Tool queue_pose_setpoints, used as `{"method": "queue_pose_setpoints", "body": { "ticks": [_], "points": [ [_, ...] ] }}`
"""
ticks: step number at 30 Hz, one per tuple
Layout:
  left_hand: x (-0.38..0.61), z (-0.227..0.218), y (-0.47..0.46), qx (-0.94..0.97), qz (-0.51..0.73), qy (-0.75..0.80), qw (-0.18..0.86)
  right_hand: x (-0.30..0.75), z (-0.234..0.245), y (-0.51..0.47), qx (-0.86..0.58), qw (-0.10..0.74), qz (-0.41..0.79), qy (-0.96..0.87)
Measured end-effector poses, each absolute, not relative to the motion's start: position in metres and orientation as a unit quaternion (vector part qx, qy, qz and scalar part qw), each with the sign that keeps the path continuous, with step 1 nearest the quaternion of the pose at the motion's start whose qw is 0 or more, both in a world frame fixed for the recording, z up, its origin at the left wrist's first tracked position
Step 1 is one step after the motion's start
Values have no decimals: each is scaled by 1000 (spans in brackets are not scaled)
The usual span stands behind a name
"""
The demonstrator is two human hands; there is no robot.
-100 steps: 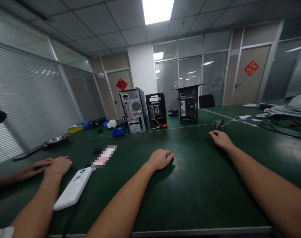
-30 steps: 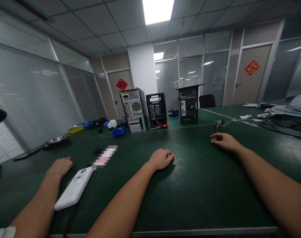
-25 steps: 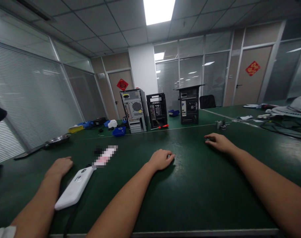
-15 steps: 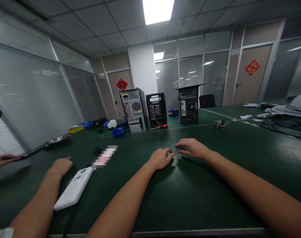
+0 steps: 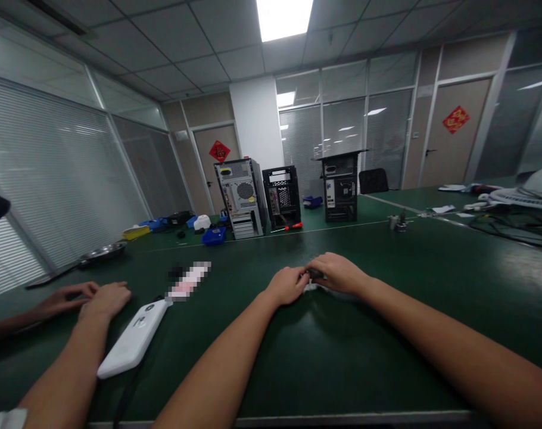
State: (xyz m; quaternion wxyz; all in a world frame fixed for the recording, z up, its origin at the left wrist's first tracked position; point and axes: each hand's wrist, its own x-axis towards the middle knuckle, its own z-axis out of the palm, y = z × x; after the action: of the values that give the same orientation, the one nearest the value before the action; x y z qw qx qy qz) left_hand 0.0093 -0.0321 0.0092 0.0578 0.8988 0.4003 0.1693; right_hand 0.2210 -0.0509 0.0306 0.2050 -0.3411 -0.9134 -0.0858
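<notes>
My left hand (image 5: 287,285) and my right hand (image 5: 337,272) meet above the green table (image 5: 364,363), near its middle. Their fingers are curled, and the fingertips touch or nearly touch. A small dark thing (image 5: 314,274) shows in the gap under my right fingers. Its kind is too small and too covered to make out. Just below the fingertips, a pale patch shines on the tabletop; I cannot tell whether it is a reflection or an object.
Another person's hands (image 5: 105,299) rest at the left, beside a white phone-like device (image 5: 134,339). Computer cases (image 5: 244,199) stand at the back, with a red screwdriver (image 5: 293,226) and blue trays (image 5: 214,236). Small metal parts (image 5: 398,223) stand right of centre; cables (image 5: 512,229) lie far right.
My right hand has moved left and slightly down, closing the gap to my left hand, which stays nearly still. The other person's far hand has come right, against their other hand.
</notes>
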Motion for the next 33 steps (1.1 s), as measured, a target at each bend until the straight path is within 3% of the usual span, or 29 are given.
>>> {"method": "queue_pose_setpoints", "body": {
  "ticks": [6,12,21,33],
  "points": [
    [10,10,-33,897,182,400,43,226,27,-43,-333,217,-84,-914],
    [11,8,-32,896,185,404,21,236,22,-39,-414,282,-63,-863],
    [9,11,-34,895,169,410,42,217,23,-52,-377,175,-21,-909],
    [11,15,-38,891,165,423,29,225,14,-38,-434,225,163,-857]
  ]
}}
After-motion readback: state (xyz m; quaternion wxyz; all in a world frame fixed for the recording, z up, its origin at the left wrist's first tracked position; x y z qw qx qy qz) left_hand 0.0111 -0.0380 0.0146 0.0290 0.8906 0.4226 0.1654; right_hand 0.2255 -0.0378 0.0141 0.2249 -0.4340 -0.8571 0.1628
